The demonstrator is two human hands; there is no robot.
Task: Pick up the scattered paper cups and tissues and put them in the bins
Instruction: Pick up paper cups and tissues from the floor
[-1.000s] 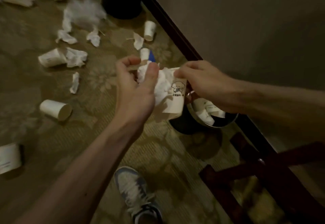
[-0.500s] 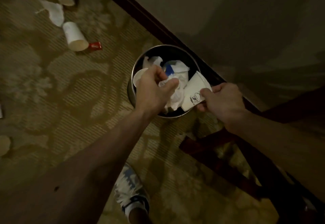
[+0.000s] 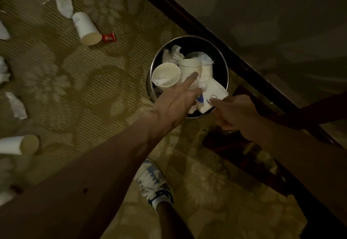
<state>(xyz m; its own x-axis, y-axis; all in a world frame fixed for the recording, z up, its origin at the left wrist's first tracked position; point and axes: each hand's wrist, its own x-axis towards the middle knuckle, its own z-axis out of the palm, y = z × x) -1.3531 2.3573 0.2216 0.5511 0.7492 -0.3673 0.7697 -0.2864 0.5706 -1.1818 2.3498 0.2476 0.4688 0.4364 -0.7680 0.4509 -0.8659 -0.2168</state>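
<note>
Half a second ago the left hand point(image 3: 178, 99) clutched a wad of tissue and the right hand point(image 3: 234, 113) pinched the printed paper cup point(image 3: 213, 96). Both have let go, and the fingers of each now reach out straight and empty over the near side of the round metal bin point(image 3: 187, 38).

The printed cup lies tilted on the bin's near rim, its long axis slanting from lower left to upper right, with the tissue wad point(image 3: 200, 86) just beside it. Deeper in the bin, one cup point(image 3: 166, 75) faces mouth-up and another point(image 3: 188, 68) stands upright.

On the patterned carpet point(image 3: 112, 107), a cup point(image 3: 86, 28) lies on its side with its open end pointing lower right, next to a red wrapper point(image 3: 109, 37). Another cup point(image 3: 16, 145) lies crosswise at the left edge, near a tissue point(image 3: 16, 105).
</note>
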